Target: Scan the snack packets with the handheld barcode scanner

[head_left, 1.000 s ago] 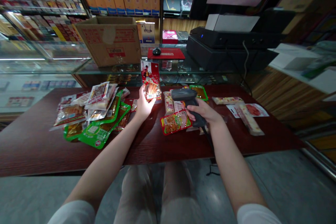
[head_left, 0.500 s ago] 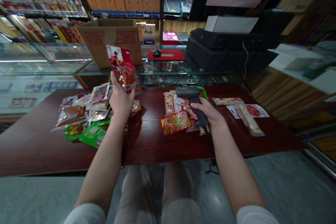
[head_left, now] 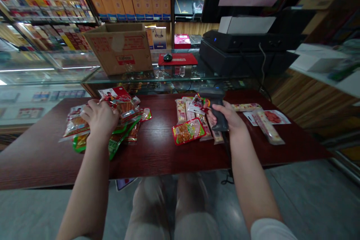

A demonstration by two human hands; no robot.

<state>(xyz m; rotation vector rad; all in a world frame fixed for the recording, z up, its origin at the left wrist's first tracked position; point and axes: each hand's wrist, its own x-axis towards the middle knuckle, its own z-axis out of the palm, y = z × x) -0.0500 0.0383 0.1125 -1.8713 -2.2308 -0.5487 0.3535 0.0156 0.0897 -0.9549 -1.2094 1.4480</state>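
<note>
My left hand (head_left: 100,118) is over the pile of snack packets at the left, its fingers apart and touching the top packets; the fingertips are partly hidden. Beside it lies a red-and-white snack packet (head_left: 119,97) with brown food in its clear window. A clear packet (head_left: 75,120) lies left of the hand, and a green packet (head_left: 123,137) sticks out tilted below it. My right hand (head_left: 225,116) is closed round the handle of a dark barcode scanner (head_left: 219,114), held above several wrapped bars (head_left: 180,110) and a red-edged snack packet (head_left: 189,131).
A cardboard box (head_left: 120,54) stands on the glass counter behind the dark red table (head_left: 154,157). A mouse (head_left: 168,57) rests on a red mat (head_left: 182,59), near a black machine (head_left: 242,60). Wrapped bars and a flat packet (head_left: 274,117) lie at the right.
My left hand has lowered leftward from the raised red-and-white packet, which now lies on the pile. The green packet has shifted and tilted. My right hand has moved slightly right with the scanner.
</note>
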